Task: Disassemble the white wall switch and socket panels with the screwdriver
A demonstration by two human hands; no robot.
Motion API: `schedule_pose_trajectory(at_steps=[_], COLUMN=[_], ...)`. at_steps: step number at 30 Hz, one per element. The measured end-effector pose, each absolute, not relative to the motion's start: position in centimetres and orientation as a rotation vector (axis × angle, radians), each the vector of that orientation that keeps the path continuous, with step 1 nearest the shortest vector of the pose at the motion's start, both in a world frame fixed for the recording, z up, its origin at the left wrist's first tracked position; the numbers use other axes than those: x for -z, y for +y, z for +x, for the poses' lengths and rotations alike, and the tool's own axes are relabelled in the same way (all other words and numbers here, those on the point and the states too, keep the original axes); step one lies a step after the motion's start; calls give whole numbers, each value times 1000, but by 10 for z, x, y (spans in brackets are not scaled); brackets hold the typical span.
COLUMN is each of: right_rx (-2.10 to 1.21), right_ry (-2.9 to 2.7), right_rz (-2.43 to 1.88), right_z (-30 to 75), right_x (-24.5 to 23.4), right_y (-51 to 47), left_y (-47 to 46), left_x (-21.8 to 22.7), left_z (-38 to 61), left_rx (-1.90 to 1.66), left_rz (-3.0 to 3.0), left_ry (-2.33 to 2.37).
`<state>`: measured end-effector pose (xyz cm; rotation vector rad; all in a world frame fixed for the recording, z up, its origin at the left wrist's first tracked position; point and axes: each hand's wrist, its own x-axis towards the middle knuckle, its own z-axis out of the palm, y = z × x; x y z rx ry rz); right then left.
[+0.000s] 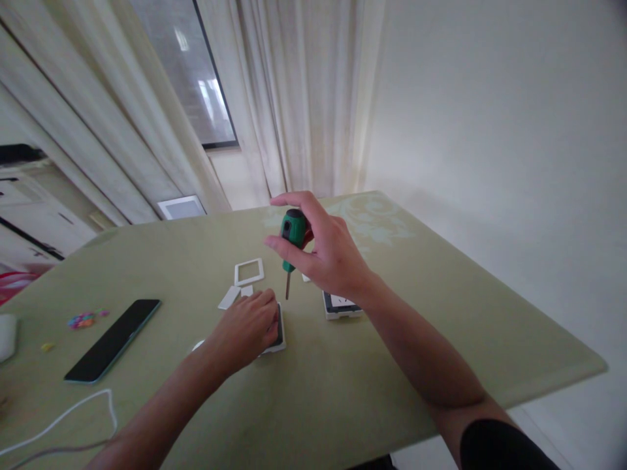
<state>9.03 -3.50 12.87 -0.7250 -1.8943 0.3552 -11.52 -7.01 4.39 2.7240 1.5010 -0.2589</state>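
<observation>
My right hand (329, 251) is raised above the table, holding a screwdriver (294, 230) with a green and black handle. Its metal shaft points down; the thumb and index finger are spread off the handle while the other fingers stay behind it. My left hand (249, 326) rests curled on a white and dark wall switch or socket unit (281, 333), covering most of it. To the right, partly behind my right wrist, lies a wall socket (340, 305) with a white face and dark surround. Past my left hand are a white rectangular frame (238, 274) and a white cover plate (228, 298).
The green-covered table (313, 398) meets a white wall on the right. On the left lie a black phone (115, 339), small colourful beads (83, 320) and a white cable (73, 412). Curtains (304, 98) hang beyond the far edge, near a white framed panel (182, 207).
</observation>
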Motion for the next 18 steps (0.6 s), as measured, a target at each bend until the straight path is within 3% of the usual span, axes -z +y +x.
schedule_pose_trajectory(at_steps=[10,18], right_rx=[-345,-357], right_ry=[-1894,-1907], right_rz=[-713,-721], right_z=[90,89], right_x=[-128,-127], right_y=[-36,-33], left_y=[-67,-58], left_x=[-35,-33], left_z=[-111,-125], left_rx=[361,209], left_rz=[2847,2811], left_ry=[1377,1394])
